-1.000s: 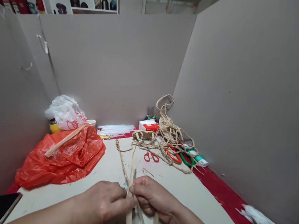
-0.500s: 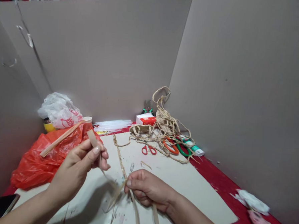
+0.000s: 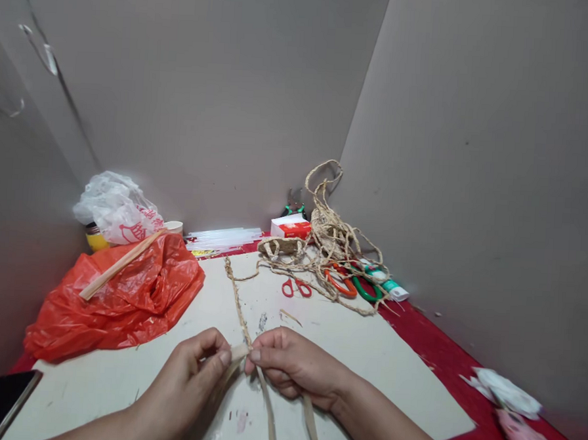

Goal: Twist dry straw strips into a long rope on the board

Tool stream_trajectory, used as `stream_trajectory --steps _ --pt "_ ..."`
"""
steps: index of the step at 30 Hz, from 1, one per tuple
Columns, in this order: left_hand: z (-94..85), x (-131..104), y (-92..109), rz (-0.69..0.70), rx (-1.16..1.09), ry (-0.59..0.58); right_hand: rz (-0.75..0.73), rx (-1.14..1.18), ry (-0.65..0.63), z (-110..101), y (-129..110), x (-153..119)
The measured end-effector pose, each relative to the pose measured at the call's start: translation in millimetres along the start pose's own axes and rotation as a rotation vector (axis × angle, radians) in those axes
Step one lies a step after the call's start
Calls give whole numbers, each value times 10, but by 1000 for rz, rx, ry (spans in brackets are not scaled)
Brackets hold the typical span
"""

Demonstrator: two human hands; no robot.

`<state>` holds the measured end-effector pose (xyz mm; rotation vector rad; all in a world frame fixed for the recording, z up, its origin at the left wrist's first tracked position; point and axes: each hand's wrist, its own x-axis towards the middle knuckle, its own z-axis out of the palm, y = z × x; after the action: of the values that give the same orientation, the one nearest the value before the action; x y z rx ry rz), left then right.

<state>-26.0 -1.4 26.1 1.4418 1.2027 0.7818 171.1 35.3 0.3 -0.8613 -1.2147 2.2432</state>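
Note:
A thin braided straw cord [image 3: 239, 307] runs over the white board toward me, its near end pinched in my right hand [image 3: 291, 364]. From that hand two loose flat straw strips [image 3: 267, 406] trail down toward the near edge. My left hand [image 3: 200, 373] is just to the left, thumb and forefinger closed on a pale flat straw strip [image 3: 240, 352]. This strip spans the small gap between my hands and meets the braid at my right fingertips.
A red plastic bag [image 3: 137, 290] with a bundle of strips [image 3: 121, 265] lies left, a phone [image 3: 3, 402] nearer. Tangled braided cord [image 3: 330, 228] heaps at the back right, beside red scissors [image 3: 296, 288], orange handles [image 3: 342, 283] and a red-white box [image 3: 290, 226]. Grey panels enclose the table.
My left hand has come down and right, from raised with the strip's end to close beside my right hand. My right hand keeps its pinch on the braid. The view has tilted down slightly.

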Motion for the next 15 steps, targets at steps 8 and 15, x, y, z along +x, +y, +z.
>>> stream_trajectory --steps 8,15 --pt "109 58 -97 6 -60 -36 24 3 62 43 -8 18" --pt "154 92 -107 -24 -74 35 -32 -69 36 25 17 15"
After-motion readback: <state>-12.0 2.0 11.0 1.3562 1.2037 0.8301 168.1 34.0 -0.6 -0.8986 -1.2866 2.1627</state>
